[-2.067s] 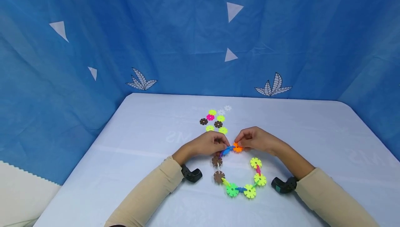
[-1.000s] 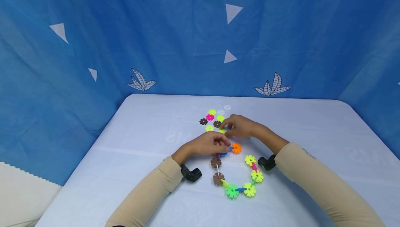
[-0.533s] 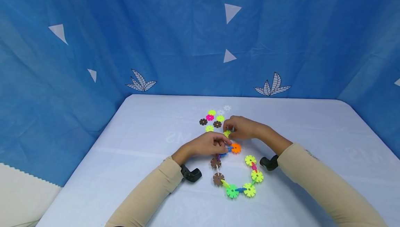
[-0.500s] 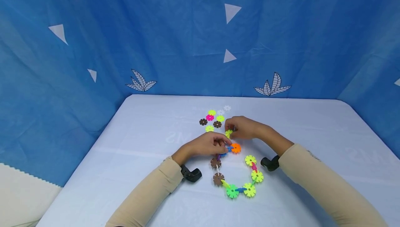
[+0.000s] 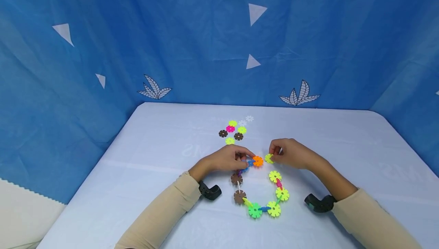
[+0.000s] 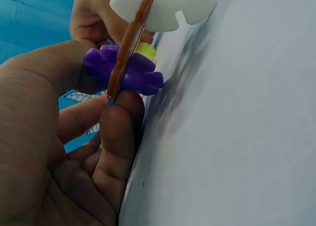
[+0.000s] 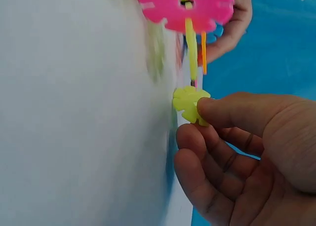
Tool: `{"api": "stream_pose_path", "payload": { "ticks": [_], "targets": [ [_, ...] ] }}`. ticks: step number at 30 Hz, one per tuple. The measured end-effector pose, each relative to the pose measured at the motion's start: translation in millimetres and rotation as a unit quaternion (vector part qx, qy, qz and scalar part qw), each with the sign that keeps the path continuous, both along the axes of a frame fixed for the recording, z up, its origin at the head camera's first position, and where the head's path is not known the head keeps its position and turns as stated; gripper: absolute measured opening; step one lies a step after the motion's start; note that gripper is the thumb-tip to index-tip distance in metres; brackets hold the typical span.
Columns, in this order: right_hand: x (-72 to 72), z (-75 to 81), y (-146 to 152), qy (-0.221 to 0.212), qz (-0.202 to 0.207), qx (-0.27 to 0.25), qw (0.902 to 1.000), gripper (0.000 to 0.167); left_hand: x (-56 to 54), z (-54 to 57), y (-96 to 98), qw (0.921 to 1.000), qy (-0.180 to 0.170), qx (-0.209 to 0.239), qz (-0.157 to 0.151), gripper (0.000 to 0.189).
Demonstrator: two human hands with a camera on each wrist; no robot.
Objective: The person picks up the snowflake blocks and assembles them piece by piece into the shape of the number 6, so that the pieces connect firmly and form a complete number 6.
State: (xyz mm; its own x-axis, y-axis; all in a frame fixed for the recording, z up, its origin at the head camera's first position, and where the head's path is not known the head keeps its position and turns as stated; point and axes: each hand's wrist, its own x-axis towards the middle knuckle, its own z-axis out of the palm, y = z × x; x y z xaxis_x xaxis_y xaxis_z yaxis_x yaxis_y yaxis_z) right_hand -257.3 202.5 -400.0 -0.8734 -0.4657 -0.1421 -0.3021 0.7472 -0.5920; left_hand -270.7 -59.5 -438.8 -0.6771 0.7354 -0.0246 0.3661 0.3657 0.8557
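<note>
A ring-shaped chain of slotted snowflake discs, among them brown [image 5: 239, 196], green [image 5: 255, 210] and yellow-green [image 5: 282, 194] ones, lies on the white table with a gap at its upper right. My left hand [image 5: 228, 158] pinches the chain at a blue disc [image 5: 251, 163], right beside the orange disc [image 5: 258, 161] at that end. Seen from the left wrist, the purple disc [image 6: 140, 73] sits by the fingertips. My right hand [image 5: 291, 153] pinches a loose yellow-green disc [image 7: 186, 101] between thumb and fingers, just right of the orange one. A pink disc [image 7: 212, 9] of the chain looms in the right wrist view.
Beyond the hands lie several loose discs: yellow-green [image 5: 230, 141], brown [image 5: 238, 136], pink [image 5: 230, 129] and white [image 5: 249, 118]. A blue patterned curtain [image 5: 212, 43] hangs behind the table [image 5: 164, 134].
My right hand let go of the orange disc, reached to the loose discs, picked up a yellow-green one and carried it back toward the chain's orange end. The left hand stays nearly still.
</note>
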Motion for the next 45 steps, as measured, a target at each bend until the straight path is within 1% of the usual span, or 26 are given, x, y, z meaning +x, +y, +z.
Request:
{"api": "stream_pose_path", "payload": {
  "ticks": [6,12,18,27,32,38,42,45],
  "targets": [
    [18.5,-4.4,-3.8,-0.003,-0.005,-0.006,1.0000,0.014,0.6,-1.0,0.8,0.9999,0.009,-0.004,0.009,0.032],
    [27.4,-8.0,-8.0,0.035,-0.011,-0.002,0.9993,0.016,0.9,-2.3,1.1,0.9997,0.013,-0.006,0.018,0.031],
    [30.2,-10.0,-9.2,0.070,-0.012,0.007,0.9974,0.017,1.4,-2.8,1.4,0.9997,0.011,-0.005,0.021,0.032],
    [32.5,-8.6,-10.8,0.071,-0.003,-0.003,0.9975,0.018,1.7,-3.5,0.5,0.9998,0.004,-0.002,0.017,0.032],
    [34.0,-8.6,-13.9,0.070,-0.009,0.006,0.9975,0.018,1.0,-5.1,-1.5,0.9997,-0.018,0.007,0.012,0.032],
    [37.3,-7.0,-18.5,0.077,-0.017,0.020,0.9967,0.018,0.2,-5.8,-2.9,0.9988,-0.043,0.024,-0.005,0.033],
    [37.7,-6.5,-19.8,0.089,-0.011,0.017,0.9959,0.018,-0.3,-6.2,-2.4,0.9988,-0.043,0.022,-0.011,0.034],
    [37.3,-6.6,-20.2,0.089,-0.011,0.015,0.9959,0.019,0.2,-5.8,-2.0,0.9989,-0.041,0.016,-0.012,0.035]
  ]
}}
